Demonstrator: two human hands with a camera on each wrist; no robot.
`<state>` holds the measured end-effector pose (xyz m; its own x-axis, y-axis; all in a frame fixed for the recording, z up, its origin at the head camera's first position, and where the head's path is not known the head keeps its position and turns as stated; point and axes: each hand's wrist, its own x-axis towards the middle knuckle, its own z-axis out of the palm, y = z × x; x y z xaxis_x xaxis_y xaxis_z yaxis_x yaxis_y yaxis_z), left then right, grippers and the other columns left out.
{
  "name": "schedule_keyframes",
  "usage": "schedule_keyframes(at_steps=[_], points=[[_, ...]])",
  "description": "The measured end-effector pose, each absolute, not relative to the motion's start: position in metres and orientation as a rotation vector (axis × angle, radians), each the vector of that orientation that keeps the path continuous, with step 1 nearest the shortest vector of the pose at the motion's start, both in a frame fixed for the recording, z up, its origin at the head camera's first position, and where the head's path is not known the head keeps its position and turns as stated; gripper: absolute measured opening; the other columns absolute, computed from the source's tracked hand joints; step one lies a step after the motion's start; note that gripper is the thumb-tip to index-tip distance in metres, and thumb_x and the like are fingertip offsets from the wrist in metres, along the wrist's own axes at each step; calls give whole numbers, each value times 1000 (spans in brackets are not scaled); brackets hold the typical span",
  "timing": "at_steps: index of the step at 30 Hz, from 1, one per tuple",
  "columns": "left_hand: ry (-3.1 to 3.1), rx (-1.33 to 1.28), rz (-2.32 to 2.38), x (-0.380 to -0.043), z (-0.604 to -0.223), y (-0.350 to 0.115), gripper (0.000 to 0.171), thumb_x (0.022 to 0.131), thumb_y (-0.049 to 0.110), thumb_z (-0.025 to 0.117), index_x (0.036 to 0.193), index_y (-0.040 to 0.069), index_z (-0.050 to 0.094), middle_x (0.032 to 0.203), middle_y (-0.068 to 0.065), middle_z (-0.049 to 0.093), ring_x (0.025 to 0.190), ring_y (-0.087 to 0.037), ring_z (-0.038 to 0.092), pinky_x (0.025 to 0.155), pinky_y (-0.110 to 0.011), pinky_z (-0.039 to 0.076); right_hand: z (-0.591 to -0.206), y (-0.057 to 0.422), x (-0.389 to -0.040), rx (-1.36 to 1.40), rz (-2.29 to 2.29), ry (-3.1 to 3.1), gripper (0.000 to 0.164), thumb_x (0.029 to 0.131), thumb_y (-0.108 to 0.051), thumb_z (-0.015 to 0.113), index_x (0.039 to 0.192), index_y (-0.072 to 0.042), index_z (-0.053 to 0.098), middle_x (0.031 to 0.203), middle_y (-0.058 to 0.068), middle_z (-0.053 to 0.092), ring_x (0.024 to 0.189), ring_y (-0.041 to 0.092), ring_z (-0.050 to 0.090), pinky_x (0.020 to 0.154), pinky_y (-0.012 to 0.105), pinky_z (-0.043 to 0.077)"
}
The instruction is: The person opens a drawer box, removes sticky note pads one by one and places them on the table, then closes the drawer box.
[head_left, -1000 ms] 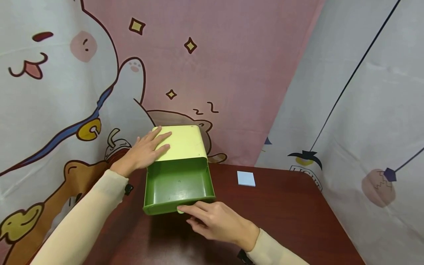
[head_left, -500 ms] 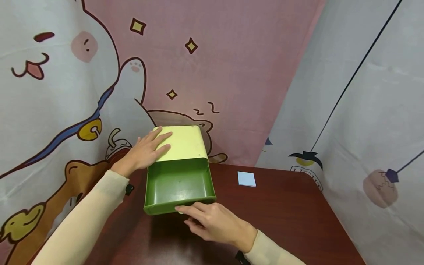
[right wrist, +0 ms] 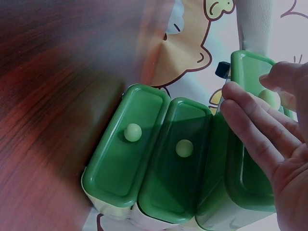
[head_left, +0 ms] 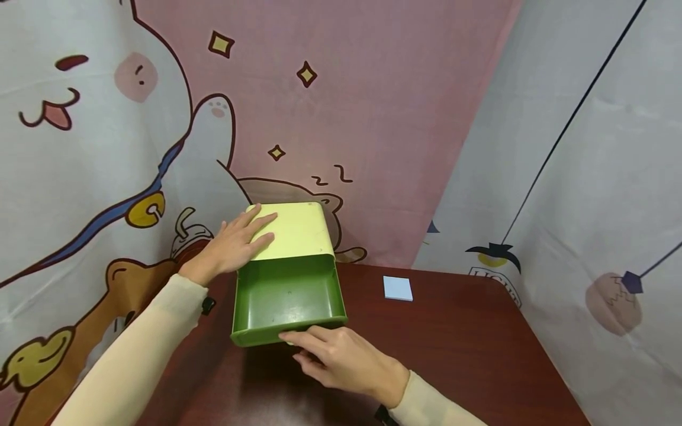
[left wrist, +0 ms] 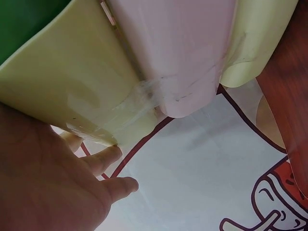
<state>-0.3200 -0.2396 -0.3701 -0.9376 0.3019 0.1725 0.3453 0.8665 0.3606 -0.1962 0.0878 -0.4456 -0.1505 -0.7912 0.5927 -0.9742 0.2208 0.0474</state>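
Observation:
A small drawer cabinet (head_left: 295, 228) with a pale yellow top stands at the back of the table. Its top green drawer (head_left: 290, 296) is pulled far out, and the bare inside floor shows. My left hand (head_left: 231, 245) rests on the cabinet's top at the left side, fingers spread and straight. At the drawer's front, my right hand (head_left: 346, 361) pinches the round pale green knob (right wrist: 269, 98) between thumb and finger. In the right wrist view, two lower drawers, a middle one (right wrist: 173, 168) and a bottom one (right wrist: 115, 163), are pushed in, each with its own knob.
A light blue square pad (head_left: 398, 288) lies on the dark red-brown table (head_left: 453, 343), right of the cabinet. Printed cloth curtains (head_left: 373, 118) hang close behind and at both sides. Clear tape (left wrist: 139, 103) crosses the cabinet's tiers in the left wrist view.
My right hand has shifted slightly left along the drawer's front. The left hand, the cabinet and the pulled-out drawer look the same as before.

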Motion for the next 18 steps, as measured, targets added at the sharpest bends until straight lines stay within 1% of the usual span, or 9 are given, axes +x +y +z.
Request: schedule_keyframes(at_steps=[6,18], points=[[-2930,-512,-581,-320,-370,-240,73,123,68,32,188,33,28,199,-18,6,180,-60,10,136,-94,3,-448,87,-196,1613,496,-2003,53,102,-9,89,152,-13,73,109,-7,82,77,-6,66,74,-4,45],[-2927,-515,-586,-320,-370,-240,73,124,67,33,187,32,29,199,-17,6,181,-59,11,136,-94,3,-447,84,-196,1587,456,-1977,48,101,-8,90,147,-13,75,112,-6,84,79,-5,67,75,-3,46]])
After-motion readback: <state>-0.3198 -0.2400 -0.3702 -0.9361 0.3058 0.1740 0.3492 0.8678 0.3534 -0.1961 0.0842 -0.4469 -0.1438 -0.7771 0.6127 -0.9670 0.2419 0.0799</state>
